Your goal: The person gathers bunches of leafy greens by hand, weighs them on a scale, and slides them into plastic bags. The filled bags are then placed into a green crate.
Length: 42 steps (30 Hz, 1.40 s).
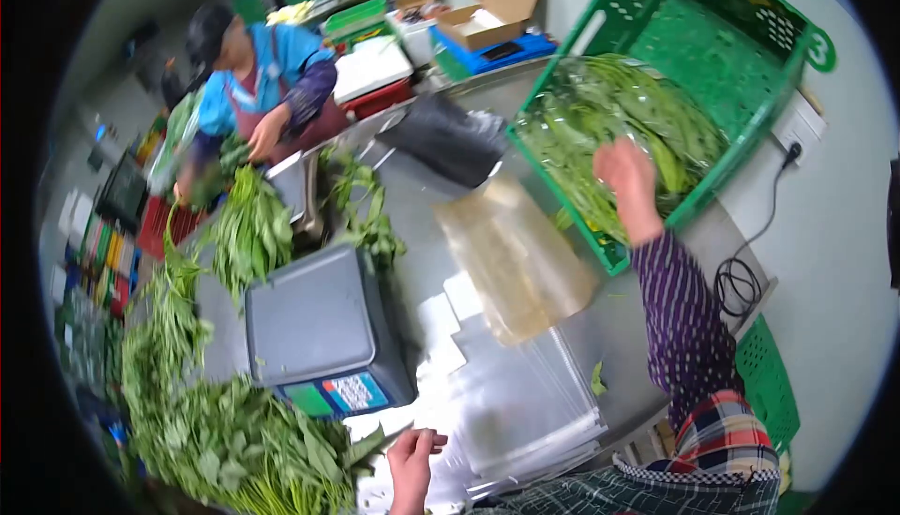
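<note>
My right hand (626, 178) reaches into a green crate (708, 56) and rests on clear-bagged leafy greens (675, 117); its fingertips are blurred, and whether they grip the bag cannot be made out. My left hand (414, 454) is over the steel table near its front edge, fingers curled together, with nothing visible in them. Left of it lies a large heap of loose leafy greens (234, 445). A stack of clear plastic bags (530, 412) is to its right. Behind my left hand stands a grey lidded box (314, 318).
A brownish plastic sheet (511, 257) and a black bag (445, 140) lie mid-table. A co-worker (267, 84) handles greens across the table at the back left. An open cardboard box (492, 14) is behind. A black cable (741, 281) hangs at right.
</note>
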Available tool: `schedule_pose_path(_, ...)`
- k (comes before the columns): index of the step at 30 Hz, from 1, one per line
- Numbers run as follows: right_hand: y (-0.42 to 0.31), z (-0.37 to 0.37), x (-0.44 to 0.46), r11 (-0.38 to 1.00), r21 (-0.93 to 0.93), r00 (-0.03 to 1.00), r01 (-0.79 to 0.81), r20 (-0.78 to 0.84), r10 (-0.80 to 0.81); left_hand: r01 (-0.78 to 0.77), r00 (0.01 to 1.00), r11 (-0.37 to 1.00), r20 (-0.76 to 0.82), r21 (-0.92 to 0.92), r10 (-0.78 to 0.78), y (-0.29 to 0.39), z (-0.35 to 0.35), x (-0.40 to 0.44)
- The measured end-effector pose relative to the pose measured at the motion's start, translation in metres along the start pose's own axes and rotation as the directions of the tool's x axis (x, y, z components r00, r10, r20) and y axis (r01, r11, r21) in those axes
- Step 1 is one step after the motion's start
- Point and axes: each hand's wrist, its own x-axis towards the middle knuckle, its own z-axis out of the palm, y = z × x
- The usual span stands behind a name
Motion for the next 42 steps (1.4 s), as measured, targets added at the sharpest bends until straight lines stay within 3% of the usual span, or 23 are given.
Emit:
schedule_pose_path(1,0.011,0.016,-0.039,0.984,-0.176,0.989,0.041,0.146,-0.015,-0.001,1.0,1.0,0.028,0.009,0.001,-0.001,0.004,0.002)
schedule_pose_path(2,0.024,0.029,-0.073,0.908,-0.418,0.947,-0.022,0.282,0.153,-0.003,0.999,1.0,0.053,0.02,0.002,-0.002,0.003,0.002)
schedule_pose_path(3,0.05,0.039,-0.104,0.797,-0.595,0.916,0.101,0.368,0.158,-0.004,0.993,0.998,0.12,0.063,-0.004,-0.006,0.001,0.005)
schedule_pose_path(5,0.071,0.063,-0.164,0.412,-0.838,0.854,0.359,0.473,0.217,0.003,0.987,0.999,0.16,0.047,-0.01,-0.015,0.003,0.008)
schedule_pose_path(6,0.073,0.077,-0.184,0.303,-0.858,0.827,0.415,0.495,0.266,-0.064,0.982,0.988,0.187,0.139,0.037,-0.027,0.002,0.012)
schedule_pose_path(7,0.078,0.088,-0.197,0.21,-0.843,0.782,0.495,0.538,0.315,-0.135,0.971,0.991,0.201,0.024,0.127,-0.037,0.006,0.011)
schedule_pose_path(8,0.094,0.093,-0.2,0.144,-0.852,0.74,0.504,0.511,0.436,-0.214,0.96,0.951,0.227,0.225,0.163,-0.015,0.002,0.003)
schedule_pose_path(9,0.127,0.08,-0.19,0.11,-0.813,0.672,0.572,0.541,0.506,-0.205,0.963,0.956,0.217,0.211,0.159,-0.016,0.002,0.0)
schedule_pose_path(10,0.162,0.058,-0.178,0.19,-0.781,0.697,0.595,0.619,0.361,-0.209,0.959,0.958,0.23,0.197,0.162,-0.023,-0.007,-0.004)
schedule_pose_path(12,0.132,0.075,-0.183,0.11,-0.712,0.7,0.693,0.702,0.13,-0.258,0.965,0.942,0.104,0.215,0.241,-0.038,-0.04,-0.014)
schedule_pose_path(15,0.055,0.107,-0.228,0.071,-0.676,0.66,0.733,0.733,0.164,-0.219,0.959,0.92,-0.101,0.324,0.264,-0.073,-0.099,-0.031)
schedule_pose_path(17,0.029,0.12,-0.268,0.04,-0.511,0.466,0.859,0.811,0.355,-0.16,0.876,0.905,-0.366,0.393,0.314,-0.106,-0.159,-0.05)
schedule_pose_path(19,0.036,0.137,-0.327,0.337,-0.608,0.445,0.719,0.775,0.449,0.043,0.794,0.947,-0.587,0.318,0.161,-0.113,-0.218,-0.075)
schedule_pose_path(21,0.057,0.169,-0.396,0.542,-0.781,0.185,0.311,0.609,0.771,0.097,0.578,0.812,-0.697,0.575,0.425,-0.131,-0.265,-0.089)
schedule_pose_path(22,0.076,0.181,-0.43,0.565,-0.812,0.031,0.144,0.575,0.818,0.168,0.582,0.787,-0.704,0.593,0.406,-0.142,-0.284,-0.093)
schedule_pose_path(25,0.127,0.222,-0.52,0.455,-0.828,-0.165,-0.329,0.524,0.835,0.198,0.498,0.643,-0.641,0.74,0.584,-0.152,-0.319,-0.098)
schedule_pose_path(29,0.166,0.269,-0.584,0.279,-0.769,-0.134,-0.576,0.426,0.895,0.258,0.376,0.525,-0.585,0.811,0.719,-0.159,-0.349,-0.094)
schedule_pose_path(30,0.185,0.27,-0.591,0.259,-0.713,-0.154,-0.652,0.458,0.875,0.264,0.463,0.574,-0.624,0.775,0.629,-0.167,-0.355,-0.088)
schedule_pose_path(31,0.187,0.281,-0.6,0.284,-0.714,-0.047,-0.64,0.405,0.913,0.303,0.505,0.606,-0.664,0.735,0.552,-0.161,-0.356,-0.086)
schedule_pose_path(35,0.216,0.33,-0.618,0.402,-0.613,0.077,-0.68,0.485,0.871,0.284,0.526,0.669,-0.695,0.687,0.49,-0.163,-0.361,-0.065)
schedule_pose_path(39,0.252,0.339,-0.622,0.306,-0.481,-0.003,-0.821,0.541,0.841,0.315,0.522,0.639,-0.691,0.701,0.5,-0.163,-0.368,-0.049)
schedule_pose_path(40,0.232,0.341,-0.631,0.273,-0.451,0.001,-0.85,0.516,0.857,0.401,0.58,0.518,-0.647,0.756,0.495,-0.17,-0.364,-0.041)
schedule_pose_path(42,0.234,0.349,-0.639,0.269,-0.415,0.007,-0.869,0.534,0.845,0.296,0.592,0.532,-0.59,0.793,0.549,-0.181,-0.359,-0.033)
